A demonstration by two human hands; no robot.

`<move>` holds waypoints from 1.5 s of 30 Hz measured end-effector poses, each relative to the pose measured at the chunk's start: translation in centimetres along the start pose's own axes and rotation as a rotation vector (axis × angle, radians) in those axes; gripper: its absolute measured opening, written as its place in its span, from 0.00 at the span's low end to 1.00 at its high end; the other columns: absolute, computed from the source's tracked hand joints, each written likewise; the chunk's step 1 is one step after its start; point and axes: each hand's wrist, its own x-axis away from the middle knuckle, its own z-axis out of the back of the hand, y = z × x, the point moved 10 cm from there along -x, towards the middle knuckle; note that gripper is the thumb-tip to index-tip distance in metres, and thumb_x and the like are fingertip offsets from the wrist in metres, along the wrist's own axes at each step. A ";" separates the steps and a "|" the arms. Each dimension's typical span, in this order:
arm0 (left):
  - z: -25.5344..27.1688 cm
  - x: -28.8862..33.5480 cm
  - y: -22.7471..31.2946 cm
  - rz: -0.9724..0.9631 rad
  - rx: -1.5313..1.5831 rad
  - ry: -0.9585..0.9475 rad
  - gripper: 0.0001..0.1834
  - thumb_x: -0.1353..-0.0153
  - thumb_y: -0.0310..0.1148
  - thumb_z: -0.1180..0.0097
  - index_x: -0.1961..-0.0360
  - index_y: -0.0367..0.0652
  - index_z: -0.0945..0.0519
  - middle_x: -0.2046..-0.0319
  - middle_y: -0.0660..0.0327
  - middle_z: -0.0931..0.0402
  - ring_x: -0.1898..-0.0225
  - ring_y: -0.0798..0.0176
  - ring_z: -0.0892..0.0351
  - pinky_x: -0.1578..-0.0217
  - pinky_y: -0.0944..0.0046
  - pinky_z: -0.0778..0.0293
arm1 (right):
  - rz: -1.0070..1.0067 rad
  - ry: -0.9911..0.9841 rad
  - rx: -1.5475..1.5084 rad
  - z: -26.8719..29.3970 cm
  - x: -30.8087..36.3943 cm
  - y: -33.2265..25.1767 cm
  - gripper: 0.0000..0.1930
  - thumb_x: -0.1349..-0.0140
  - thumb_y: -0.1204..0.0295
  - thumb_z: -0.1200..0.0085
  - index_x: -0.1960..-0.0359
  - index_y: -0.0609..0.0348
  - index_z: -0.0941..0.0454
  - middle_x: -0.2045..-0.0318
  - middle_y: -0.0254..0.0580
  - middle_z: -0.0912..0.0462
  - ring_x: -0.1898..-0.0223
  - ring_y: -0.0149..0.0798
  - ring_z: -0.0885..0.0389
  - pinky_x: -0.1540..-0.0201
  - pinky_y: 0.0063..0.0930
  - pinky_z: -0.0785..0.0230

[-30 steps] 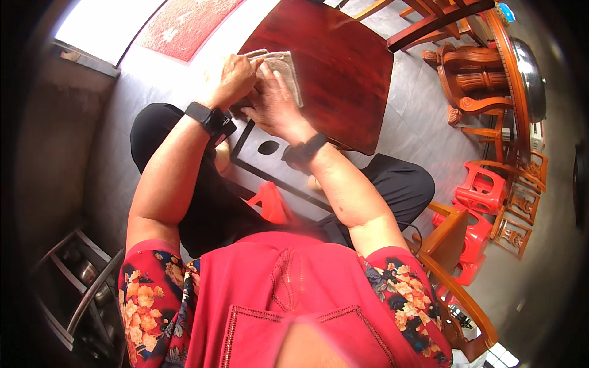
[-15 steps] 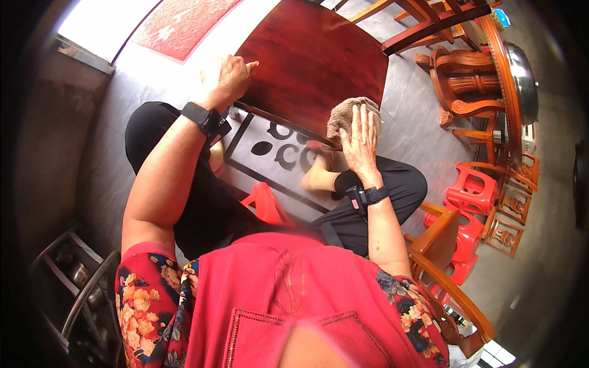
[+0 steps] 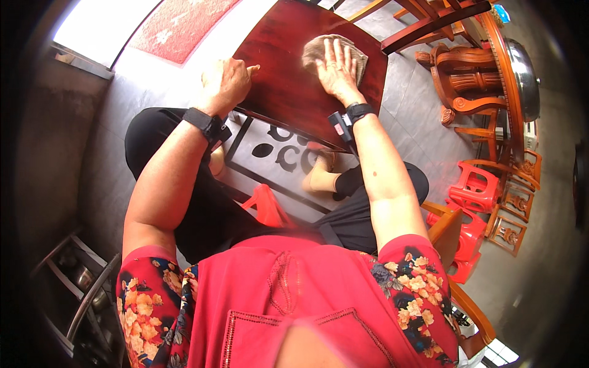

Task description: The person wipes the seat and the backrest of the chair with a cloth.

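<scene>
Head view, looking down over a red floral top to both forearms. Change since half a second ago: the right hand [image 3: 336,64], then lifted near the knee with the beige cloth [image 3: 334,56] bunched in it, now lies on the dark red wooden worktop [image 3: 276,80] with the cloth under it. One second ago both hands held the cloth together over the worktop's near edge. Judgement: wiping of the surface is in hand, the cloth now in working contact with the wood.

Right hand: flat, fingers spread, pressing the cloth down; no closed grasp. Cloth is crumpled, on the far right part of the worktop, showing beyond the fingertips and to both sides.

Left hand [image 3: 226,83]: loosely curled, forefinger out, resting at the worktop's left edge, holding nothing, well apart from the cloth.

Also present: carved wooden chairs [image 3: 472,86] and red plastic stools [image 3: 475,187] to the right.
</scene>
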 end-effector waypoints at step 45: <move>-0.2 0.5 1.1 0.043 -0.053 -0.134 0.31 0.36 0.55 0.49 0.86 0.39 0.20 0.90 0.50 0.29 0.86 0.52 0.23 0.84 0.55 0.31 | -0.798 0.044 -1.186 -2.1 1.1 23.3 0.22 0.33 0.58 0.52 0.47 0.64 0.26 0.54 0.37 0.22 0.52 0.30 0.27 0.46 0.29 0.36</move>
